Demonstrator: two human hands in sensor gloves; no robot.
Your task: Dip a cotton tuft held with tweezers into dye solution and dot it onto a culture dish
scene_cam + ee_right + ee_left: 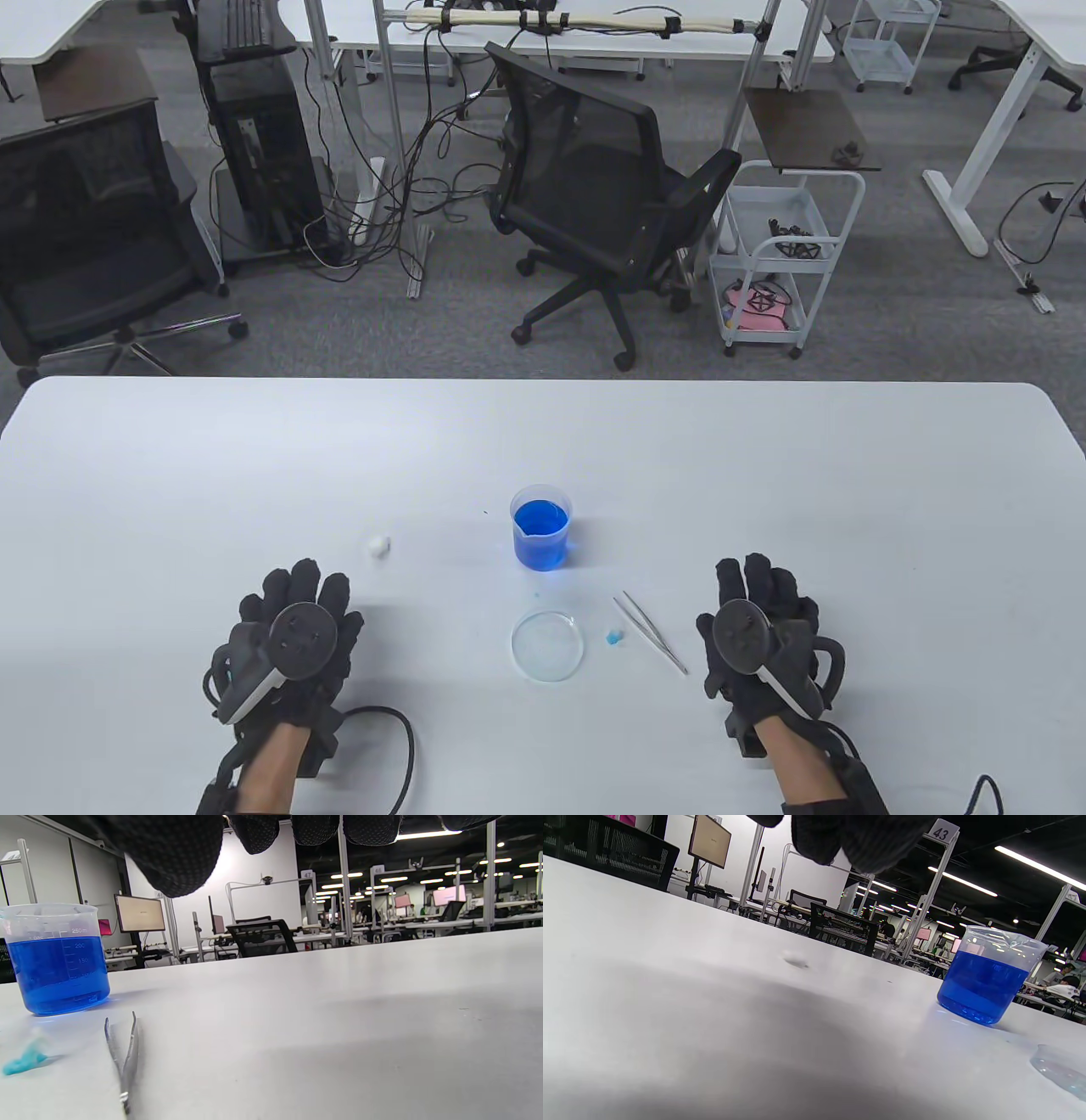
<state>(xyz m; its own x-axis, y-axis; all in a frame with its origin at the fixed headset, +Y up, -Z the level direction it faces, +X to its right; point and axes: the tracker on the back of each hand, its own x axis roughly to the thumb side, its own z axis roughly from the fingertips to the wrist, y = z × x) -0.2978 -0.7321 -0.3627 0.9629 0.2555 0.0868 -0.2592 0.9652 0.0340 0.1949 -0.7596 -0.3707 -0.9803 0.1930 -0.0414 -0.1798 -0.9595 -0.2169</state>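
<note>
Both gloved hands lie flat on the tabletop near its front edge, fingers spread and holding nothing: the left hand toward the front-left, the right hand toward the front-right. Between them stand the task's things, about midway along the front half of the tabletop. The plastic beaker of blue dye stands furthest back, the clear culture dish sits in front of it, and the metal tweezers lie flat just left of the right hand. A small blue-stained cotton tuft rests between dish and tweezers; a white cotton tuft lies apart, left of the beaker.

The step in hand looks to be picking up the tweezers with the right hand. To do it well, pinch them about mid-length so the tips stay free, then close the tips lightly on a tuft's centre. Dip only the tuft, let excess dye drain at the beaker rim, and steady the light beaker and dish with the left hand.
</note>
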